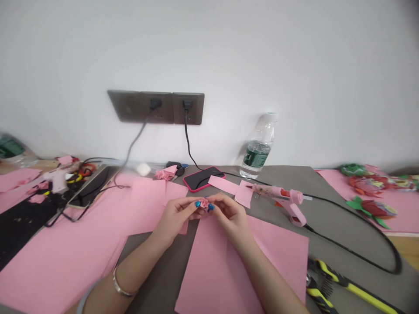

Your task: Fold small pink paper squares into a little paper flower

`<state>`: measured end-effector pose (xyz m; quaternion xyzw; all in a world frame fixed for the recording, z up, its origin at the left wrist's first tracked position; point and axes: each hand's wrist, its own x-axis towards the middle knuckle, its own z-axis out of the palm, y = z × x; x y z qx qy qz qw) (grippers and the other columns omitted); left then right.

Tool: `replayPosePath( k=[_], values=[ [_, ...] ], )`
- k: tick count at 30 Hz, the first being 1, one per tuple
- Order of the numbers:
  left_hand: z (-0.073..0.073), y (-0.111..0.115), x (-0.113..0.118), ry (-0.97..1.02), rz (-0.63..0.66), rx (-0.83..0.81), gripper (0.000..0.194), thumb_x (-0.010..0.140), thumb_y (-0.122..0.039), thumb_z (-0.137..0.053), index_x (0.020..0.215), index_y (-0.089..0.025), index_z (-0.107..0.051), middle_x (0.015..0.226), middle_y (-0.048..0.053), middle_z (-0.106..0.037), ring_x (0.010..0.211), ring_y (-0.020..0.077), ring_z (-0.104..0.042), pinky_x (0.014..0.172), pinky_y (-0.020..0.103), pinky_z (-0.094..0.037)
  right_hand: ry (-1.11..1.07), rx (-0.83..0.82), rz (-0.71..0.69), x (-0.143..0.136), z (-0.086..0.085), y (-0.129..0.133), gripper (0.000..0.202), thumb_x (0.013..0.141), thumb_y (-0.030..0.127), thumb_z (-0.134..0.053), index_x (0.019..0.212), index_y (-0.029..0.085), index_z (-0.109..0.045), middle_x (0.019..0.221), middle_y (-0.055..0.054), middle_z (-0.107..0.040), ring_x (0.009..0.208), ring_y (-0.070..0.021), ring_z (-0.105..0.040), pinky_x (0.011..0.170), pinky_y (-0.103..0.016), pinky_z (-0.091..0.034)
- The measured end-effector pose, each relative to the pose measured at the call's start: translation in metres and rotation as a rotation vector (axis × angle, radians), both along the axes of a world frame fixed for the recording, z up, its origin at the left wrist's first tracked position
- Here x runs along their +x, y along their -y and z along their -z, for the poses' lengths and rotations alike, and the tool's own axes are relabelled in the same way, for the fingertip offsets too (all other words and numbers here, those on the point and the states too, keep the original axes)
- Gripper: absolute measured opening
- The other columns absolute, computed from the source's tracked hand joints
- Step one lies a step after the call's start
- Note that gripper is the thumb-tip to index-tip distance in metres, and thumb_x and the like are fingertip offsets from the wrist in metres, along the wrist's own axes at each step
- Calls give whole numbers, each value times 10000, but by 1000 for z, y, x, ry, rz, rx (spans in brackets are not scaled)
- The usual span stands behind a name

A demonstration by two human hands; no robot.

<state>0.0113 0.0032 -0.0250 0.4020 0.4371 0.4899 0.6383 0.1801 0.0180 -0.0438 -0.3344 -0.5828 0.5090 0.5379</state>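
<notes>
Between my two hands is a small pink paper flower (204, 203) with curled petals, raised over the table. My left hand (178, 216) pinches its left side with thumb and fingers. From the right, my right hand (231, 213) grips the same flower, thumb pressed near its edge. Below my right forearm lies a large sheet of pink paper (209, 270). Small pink paper pieces (244, 194) rest just beyond my right hand, at the tip of a pink glue gun (281, 196). The flower's underside is hidden by my fingers.
A phone in a pink case (203, 179) lies behind my hands. A water bottle (258, 148) stands by the wall. Yellow-black pliers (327, 279) lie front right. The glue gun's black cord (353, 209) loops right. More pink paper (81, 248), glasses (77, 218) and paper scraps (166, 173) are leftward.
</notes>
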Motion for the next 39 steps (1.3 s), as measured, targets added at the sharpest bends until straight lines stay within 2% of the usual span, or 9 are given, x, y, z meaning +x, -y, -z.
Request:
replayPosePath(
  k=[6,11,15,18,23,28,34,39],
  values=[
    [-3,-1,0,-94,-48,40,271,755,-402,-794,790,-144,-723,673,9,-699,612,113,-633,612,217,-546,-38,-72,-71,0,1,-1,203,883,385,-695,979,207,-689,880,-54,-706,790,-181,-682,709,-293,-570],
    [0,0,-2,-182,-29,127,205,805,-345,-736,783,-145,-696,671,6,-685,621,116,-632,596,206,-526,-29,-127,-111,0,0,0,205,862,388,-720,937,197,-708,856,-55,-725,787,-180,-700,736,-300,-577],
    [0,2,-2,-250,-39,197,136,852,-282,-676,801,-158,-695,711,10,-693,669,121,-645,614,197,-520,-41,-167,-90,0,0,-1,238,827,404,-752,924,191,-712,839,-55,-735,776,-183,-702,730,-303,-581],
    [-4,3,-1,-268,-31,220,151,879,-293,-637,864,-165,-715,778,29,-719,697,134,-660,643,220,-542,-57,-172,-72,1,1,-4,233,820,405,-759,904,190,-720,818,-51,-738,752,-181,-701,720,-302,-581],
    [-5,4,0,-282,-6,201,211,788,-275,-739,976,-181,-725,934,63,-737,867,200,-684,772,303,-580,-102,-168,-50,0,3,-5,218,816,403,-768,861,200,-701,803,-32,-723,744,-163,-689,709,-277,-568],
    [-4,4,0,-342,-13,209,271,749,-231,-754,1013,-188,-709,915,51,-723,830,194,-675,768,315,-582,-67,-184,-81,0,-1,-4,257,795,416,-784,846,200,-657,811,-29,-708,751,-154,-667,690,-256,-540],
    [-6,-2,-3,-254,11,225,217,766,-256,-747,962,-171,-709,920,62,-726,841,185,-680,740,278,-576,-46,-142,-88,1,0,-3,254,843,437,-728,912,199,-674,851,-50,-705,761,-172,-670,709,-288,-546],
    [-3,-7,-9,-192,-8,196,260,774,-287,-743,1005,-172,-705,971,82,-734,915,215,-689,736,293,-588,-83,-136,18,2,7,-7,306,874,502,-662,976,213,-651,813,-36,-684,690,-170,-656,689,-315,-555]
  ],
)
